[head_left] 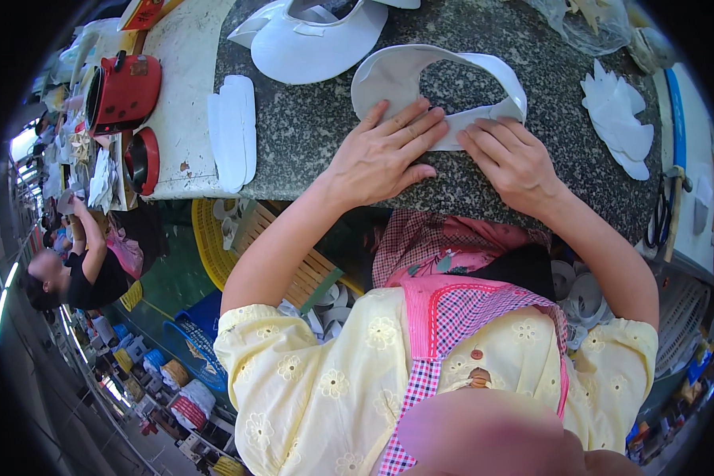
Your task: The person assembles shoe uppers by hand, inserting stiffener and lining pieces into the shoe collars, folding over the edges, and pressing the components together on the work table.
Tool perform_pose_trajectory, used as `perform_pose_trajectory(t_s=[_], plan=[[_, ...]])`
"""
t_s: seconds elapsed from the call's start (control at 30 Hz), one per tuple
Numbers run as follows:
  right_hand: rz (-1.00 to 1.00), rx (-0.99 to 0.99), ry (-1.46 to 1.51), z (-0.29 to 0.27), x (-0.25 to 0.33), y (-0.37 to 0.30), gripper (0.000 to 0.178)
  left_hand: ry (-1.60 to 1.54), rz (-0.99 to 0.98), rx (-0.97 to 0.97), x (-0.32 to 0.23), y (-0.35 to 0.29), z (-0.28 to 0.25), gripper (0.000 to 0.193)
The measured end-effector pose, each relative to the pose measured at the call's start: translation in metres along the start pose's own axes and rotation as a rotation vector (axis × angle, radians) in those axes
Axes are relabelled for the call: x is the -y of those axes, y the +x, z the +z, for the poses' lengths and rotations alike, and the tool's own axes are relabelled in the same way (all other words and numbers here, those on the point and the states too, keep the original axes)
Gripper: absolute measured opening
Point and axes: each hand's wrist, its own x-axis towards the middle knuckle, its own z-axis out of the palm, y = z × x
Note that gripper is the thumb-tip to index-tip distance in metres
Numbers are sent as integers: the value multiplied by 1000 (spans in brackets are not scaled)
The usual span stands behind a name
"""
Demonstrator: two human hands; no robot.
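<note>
From my remote seat I see both hands pressed flat, fingers spread and extended rather than curled, pinning rather than pinching. The left hand (381, 155) lies with its fingertips on the lower band of a white curved shoe-upper piece (440, 83); the right hand (512, 159) presses the same band from the other side, its fingertips nearly meeting the left ones. Neither hand has closed around anything.

The piece runs away from the fingers toward the far edge of the granite worktop (309, 143), arching into a loop whose open centre shows the stone. Its long axis lies roughly left to right, and its pinned strip sits near the worktop's near edge. Both hands are about equally close to it.

Further out, 2 larger white cut pieces (313, 40) lie toward the far left, a stack of white insole-shaped strips (232, 131) by the left edge, and white petal-shaped cuttings (619, 119) on the right.
</note>
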Motion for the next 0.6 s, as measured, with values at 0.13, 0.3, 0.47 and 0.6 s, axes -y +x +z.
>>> perform_pose_trajectory(t_s=[0.13, 0.3, 0.47, 0.6], plan=[[-26, 23, 42, -2, -17, 10, 26, 8, -2, -22, -3, 1, -3, 45], [-141, 153, 110, -13, -51, 0, 29, 19, 28, -180, -22, 18, 0, 31], [-71, 176, 97, -13, -44, -21, 37, 50, 16, -161, -34, 11, 3, 38], [-24, 144, 70, -12, -37, -19, 35, -80, -87, -54, -41, 3, 6, 55]])
